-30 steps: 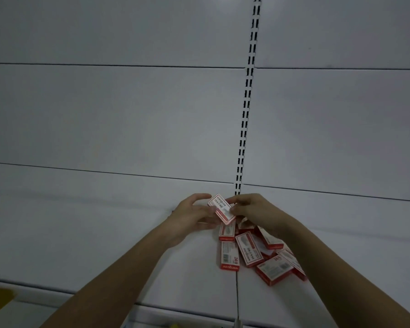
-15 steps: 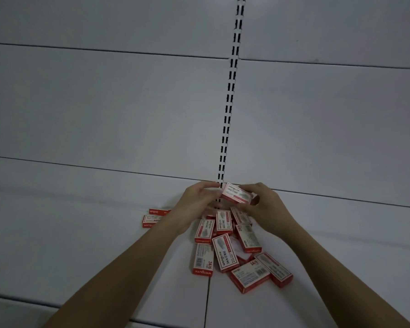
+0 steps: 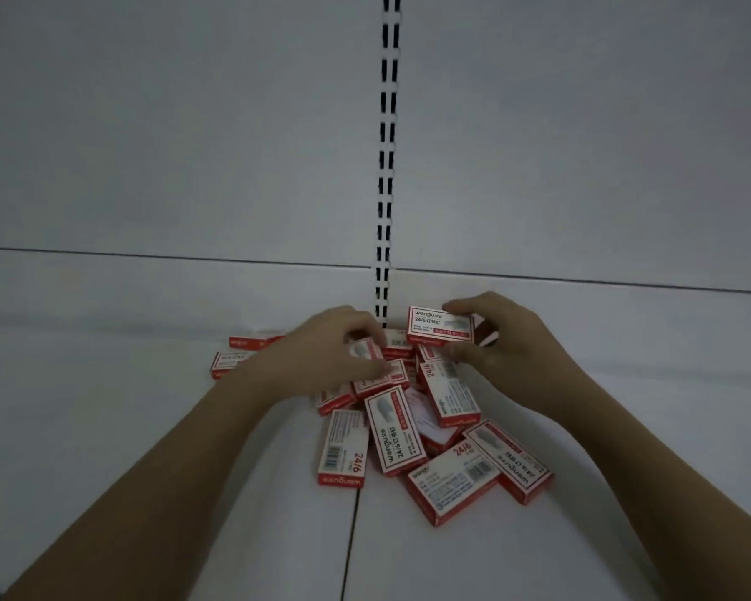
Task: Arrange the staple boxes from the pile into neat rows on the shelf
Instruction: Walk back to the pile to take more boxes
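Setting: I look down on a pale white shelf board (image 3: 148,427) backed by a plain white panel wall with a vertical slotted black-and-white upright (image 3: 386,167) running down its middle.

Head view, pile: a loose heap of small red-and-white cardboard staple boxes (image 3: 430,427) lies near the back of the shelf at the foot of the upright, boxes overlapping at all angles, some face up, some showing barcodes. I judge it is the unsorted stock.

Head view, placed boxes: two red-and-white boxes (image 3: 235,357) lie apart from the heap on its left, close to the back wall, partly hidden by my left wrist. I judge them the start of a row, though I cannot tell how square they sit.

Right hand: my right hand (image 3: 508,349) pinches one red-and-white box with a printed label (image 3: 441,326) between fingers above and thumb below, label towards me, raised over the back of the heap. Held so, I think, to turn it level before placing.

Left hand: my left hand (image 3: 321,353) rests on the heap's left side with fingers curled around a small box (image 3: 367,351); I read that as a grip, though blur leaves some doubt.

Relation: the heap lies between and just under both hands; the nearest boxes lie towards me, well clear of the fingers.
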Action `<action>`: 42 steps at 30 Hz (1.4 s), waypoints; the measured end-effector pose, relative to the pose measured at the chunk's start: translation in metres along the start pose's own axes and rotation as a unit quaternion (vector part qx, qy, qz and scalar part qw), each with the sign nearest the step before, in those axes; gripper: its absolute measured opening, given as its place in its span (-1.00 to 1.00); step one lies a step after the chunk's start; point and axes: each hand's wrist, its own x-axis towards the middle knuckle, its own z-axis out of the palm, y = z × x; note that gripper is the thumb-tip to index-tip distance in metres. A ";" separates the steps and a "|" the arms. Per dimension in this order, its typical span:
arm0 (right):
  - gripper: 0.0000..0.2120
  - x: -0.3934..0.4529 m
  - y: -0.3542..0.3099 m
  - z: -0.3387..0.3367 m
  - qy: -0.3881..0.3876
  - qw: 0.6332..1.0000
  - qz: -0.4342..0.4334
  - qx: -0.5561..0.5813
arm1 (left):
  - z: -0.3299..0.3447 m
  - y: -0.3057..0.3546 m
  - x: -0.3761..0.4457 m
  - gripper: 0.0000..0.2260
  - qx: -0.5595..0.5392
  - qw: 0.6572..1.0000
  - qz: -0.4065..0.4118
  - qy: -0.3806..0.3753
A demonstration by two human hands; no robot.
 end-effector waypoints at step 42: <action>-0.63 -0.005 0.004 0.010 -0.003 0.997 0.079 0.017 | -0.027 -0.030 -0.024 -0.61 -0.062 0.991 -0.108 0.047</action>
